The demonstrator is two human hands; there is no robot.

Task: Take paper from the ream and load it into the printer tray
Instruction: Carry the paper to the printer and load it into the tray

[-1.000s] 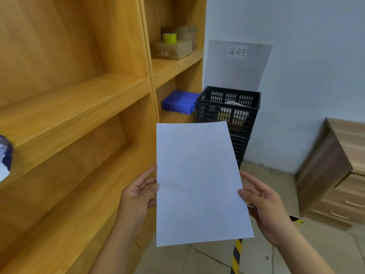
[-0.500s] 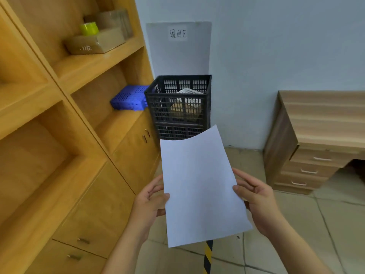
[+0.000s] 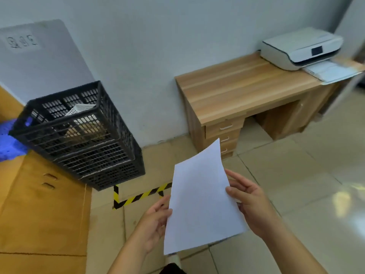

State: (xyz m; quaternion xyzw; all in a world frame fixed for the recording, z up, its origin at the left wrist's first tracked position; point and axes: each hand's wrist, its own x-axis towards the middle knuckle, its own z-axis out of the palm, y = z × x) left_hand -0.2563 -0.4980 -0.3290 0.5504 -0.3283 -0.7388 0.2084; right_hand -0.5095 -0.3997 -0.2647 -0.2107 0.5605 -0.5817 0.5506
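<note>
A white sheet of paper [image 3: 199,200] is held upright in front of the person, low in the centre of the view, its top corner tilted toward the right. The left hand [image 3: 156,220] holds the sheet's left edge, thumb on the front and fingers behind, so this grip is clamped on the paper. The right hand [image 3: 248,202] holds the right edge the same way, its thumb pressed on the front face, so this grip is also clamped on the paper.

Beyond the right grip, up and to the right and well apart from it, a wooden counter [image 3: 237,89] with drawers stands against a pale wall. A white printer [image 3: 300,48] sits at the counter's far right end, with its paper tray [image 3: 331,71] extended out in front and white sheets lying in it.

Up and to the left of the left grip, a stack of black plastic crates [image 3: 83,139] stands on the tiled floor [image 3: 296,175] beside a wooden cabinet [image 3: 39,204]. Yellow and black striped tape [image 3: 138,197] runs along the floor between the crates and the left grip.
</note>
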